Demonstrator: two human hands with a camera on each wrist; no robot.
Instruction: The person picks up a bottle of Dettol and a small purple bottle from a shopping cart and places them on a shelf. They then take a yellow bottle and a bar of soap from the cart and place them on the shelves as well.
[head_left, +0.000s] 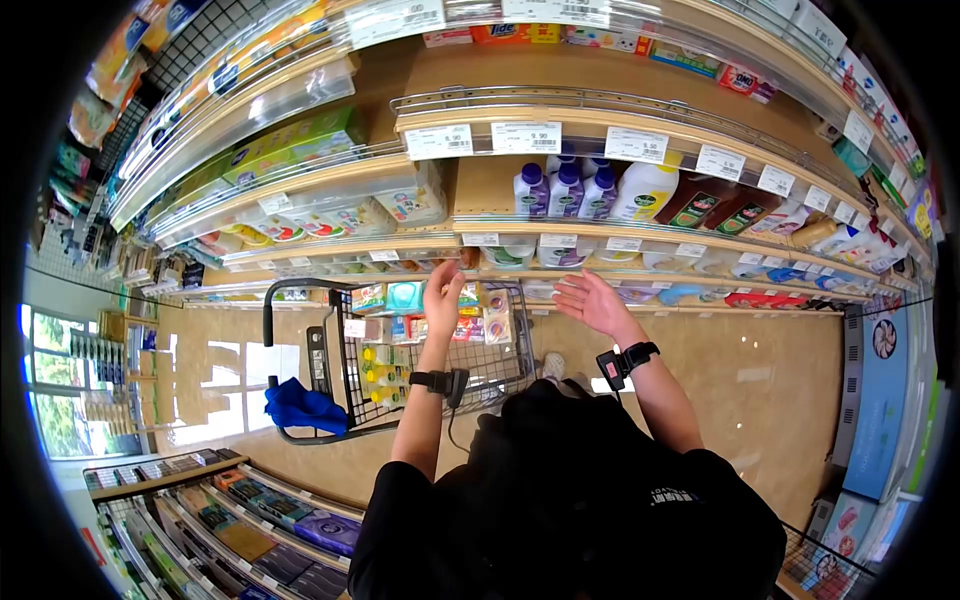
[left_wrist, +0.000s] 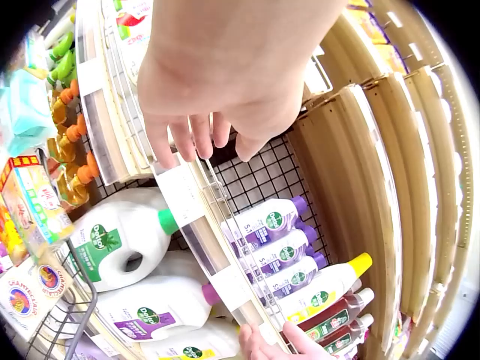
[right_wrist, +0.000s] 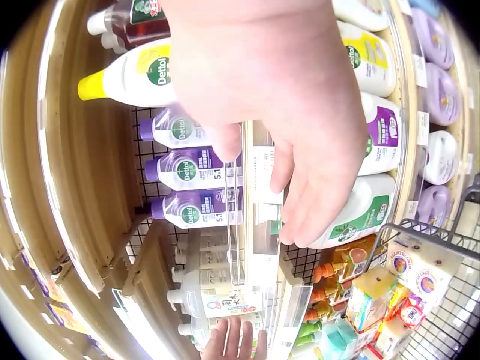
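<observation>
Two empty hands stand apart, fingers loosely extended: the left hand [head_left: 442,303] near the shopping cart [head_left: 268,325], the right hand [head_left: 595,304] farther right. The purple-capped Dettol bottles [head_left: 566,195] sit close-ranked on the far shelf [head_left: 488,192], behind a wire guard [right_wrist: 243,225], so a hurried reach could topple neighbours or snag a bottle on that guard.

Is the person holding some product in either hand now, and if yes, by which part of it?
Nothing is held: the left hand and the right hand are both empty, in front of the shelves.
</observation>
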